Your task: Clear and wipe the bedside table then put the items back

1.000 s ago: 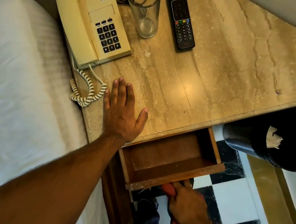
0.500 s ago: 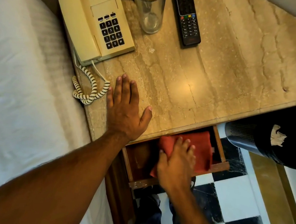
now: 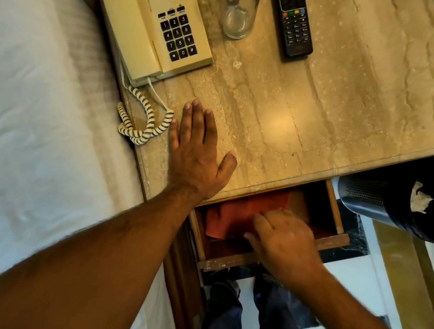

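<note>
The right hand (image 3: 286, 241) lies in the open drawer (image 3: 337, 209), fingers bent on the red cloth (image 3: 234, 214), which spreads toward its 10 o'clock. The left hand (image 3: 198, 157) rests flat, fingers spread, on the marble counter (image 3: 336, 118). At 12 o'clock stand the telephone (image 3: 158, 24), the empty glass (image 3: 237, 11) and the remote control (image 3: 295, 22).

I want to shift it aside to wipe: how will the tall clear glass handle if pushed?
The tall clear drinking glass looks empty and narrow-based, so it probably tips easily. On the smooth marble tabletop it likely slides. Probably fragile.
</note>
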The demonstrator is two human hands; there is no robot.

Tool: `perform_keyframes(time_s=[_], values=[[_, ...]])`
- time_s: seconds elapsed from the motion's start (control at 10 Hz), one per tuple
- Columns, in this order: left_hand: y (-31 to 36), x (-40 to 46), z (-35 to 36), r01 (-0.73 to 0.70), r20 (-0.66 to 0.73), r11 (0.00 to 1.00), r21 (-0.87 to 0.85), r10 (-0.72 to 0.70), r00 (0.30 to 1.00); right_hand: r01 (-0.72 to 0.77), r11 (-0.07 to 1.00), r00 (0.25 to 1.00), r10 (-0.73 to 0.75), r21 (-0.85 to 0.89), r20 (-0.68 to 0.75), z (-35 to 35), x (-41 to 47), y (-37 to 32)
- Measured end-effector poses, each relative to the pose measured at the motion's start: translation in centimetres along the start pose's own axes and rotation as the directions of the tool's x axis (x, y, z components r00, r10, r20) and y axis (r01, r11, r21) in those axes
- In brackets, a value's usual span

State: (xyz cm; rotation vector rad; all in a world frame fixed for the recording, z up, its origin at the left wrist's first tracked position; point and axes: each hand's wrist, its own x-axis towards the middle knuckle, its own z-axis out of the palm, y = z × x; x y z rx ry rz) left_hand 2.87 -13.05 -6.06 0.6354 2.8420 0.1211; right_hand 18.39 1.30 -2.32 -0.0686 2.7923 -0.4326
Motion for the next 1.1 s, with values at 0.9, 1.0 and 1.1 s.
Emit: perform_keyframes(time_s=[0.9, 1.0, 1.1], values=[[0.0, -0.2, -0.2, 0.000, 0.034, 1.000, -0.016, 0.000, 0.999, 0.014, 0.983, 0.964, -0.061, -0.181, -0.260, 1.6, 3.3, 6.2], [0.4, -0.1, -1.7, 0.009, 0.091, 1.000, -0.020, -0.007, 0.996, 0.028, 0.978, 0.991, -0.055, -0.209, -0.123, -0.7, 4.0, 6.2], [-0.3, 0.0, -6.8, -0.019, -0.019, 0.999, -0.031, 0.018, 1.000, 0.054, 0.977, 0.996, -0.068, -0.207, -0.059, -5.8, 5.5, 4.9]])
